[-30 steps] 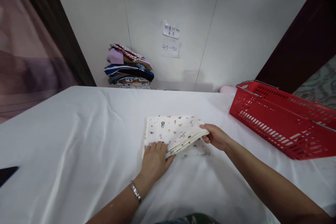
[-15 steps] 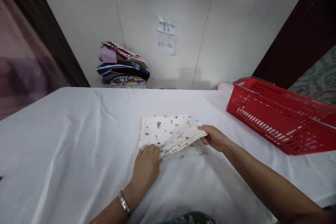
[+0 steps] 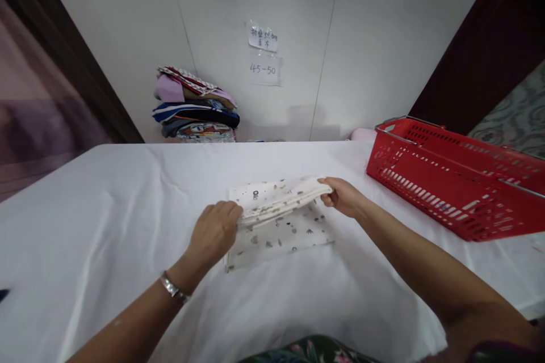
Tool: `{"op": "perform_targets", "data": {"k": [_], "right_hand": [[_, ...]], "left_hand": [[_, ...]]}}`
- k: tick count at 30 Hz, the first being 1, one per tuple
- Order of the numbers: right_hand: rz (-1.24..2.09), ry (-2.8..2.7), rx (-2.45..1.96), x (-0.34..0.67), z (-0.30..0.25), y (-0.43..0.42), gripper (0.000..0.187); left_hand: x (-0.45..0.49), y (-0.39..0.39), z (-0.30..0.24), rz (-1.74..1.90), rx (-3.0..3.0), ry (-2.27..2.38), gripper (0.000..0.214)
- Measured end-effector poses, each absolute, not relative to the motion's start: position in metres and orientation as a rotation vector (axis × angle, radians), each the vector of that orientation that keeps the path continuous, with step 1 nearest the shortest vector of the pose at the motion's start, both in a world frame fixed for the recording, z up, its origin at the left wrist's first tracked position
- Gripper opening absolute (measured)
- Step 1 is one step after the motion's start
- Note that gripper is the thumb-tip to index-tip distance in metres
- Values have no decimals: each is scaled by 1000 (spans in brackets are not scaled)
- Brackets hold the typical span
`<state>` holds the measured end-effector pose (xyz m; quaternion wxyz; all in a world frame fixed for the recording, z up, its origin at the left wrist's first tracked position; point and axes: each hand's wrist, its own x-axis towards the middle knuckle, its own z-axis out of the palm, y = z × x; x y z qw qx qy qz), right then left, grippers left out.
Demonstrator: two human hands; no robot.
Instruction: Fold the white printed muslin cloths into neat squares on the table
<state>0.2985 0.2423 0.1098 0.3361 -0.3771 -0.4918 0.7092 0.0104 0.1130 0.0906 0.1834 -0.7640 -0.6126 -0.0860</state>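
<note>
A white cloth (image 3: pixel 289 229) printed with small motifs lies folded in several layers on the white-covered table (image 3: pixel 136 227). My left hand (image 3: pixel 217 229), with a silver bracelet on the wrist, is closed on the left end of the raised front edge. At the right end, my right hand (image 3: pixel 340 197) pinches the same layers between thumb and fingers. The lifted layers are held above the lowest part of the cloth, which lies flat and shows its print towards me. My left fingertips are partly hidden.
A red plastic basket (image 3: pixel 447 181) with metal handles stands at the right of the table. Behind the far edge, a stack of folded clothes (image 3: pixel 196 105) rises against the wall. Two paper notes (image 3: pixel 264 68) are taped there. A pink object (image 3: pixel 361 134) shows near the basket.
Both hands have lifted the cloth's front layers up and away from me, uncovering more of the bottom layer. My left hand has moved left and up. The view has shifted slightly.
</note>
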Motion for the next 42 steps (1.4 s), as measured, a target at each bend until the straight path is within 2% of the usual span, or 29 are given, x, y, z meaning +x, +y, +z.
{"op": "perform_targets", "data": {"k": [7, 13, 17, 24, 33, 38, 42], "right_hand": [[1914, -1355, -1125, 318, 71, 205, 27], [1882, -1368, -1141, 321, 77, 204, 27], [1728, -1501, -1201, 320, 71, 207, 27], [1375, -1904, -1605, 332, 24, 198, 19], [1125, -1992, -1670, 334, 22, 194, 21], [784, -2121, -1830, 338, 29, 189, 29], [779, -2170, -1739, 336, 30, 183, 31]], "left_hand": [[20, 74, 26, -353, -2308, -1743, 31], [6, 74, 42, -407, -2295, -1737, 39], [3, 73, 43, -423, -2230, -1773, 38], [5, 59, 1, -353, -2259, -1768, 44], [-1, 47, 6, -623, -2356, -1705, 39], [0, 47, 6, -1025, -2161, -2071, 27], [6, 60, 18, -1138, -1864, -2548, 41]]}}
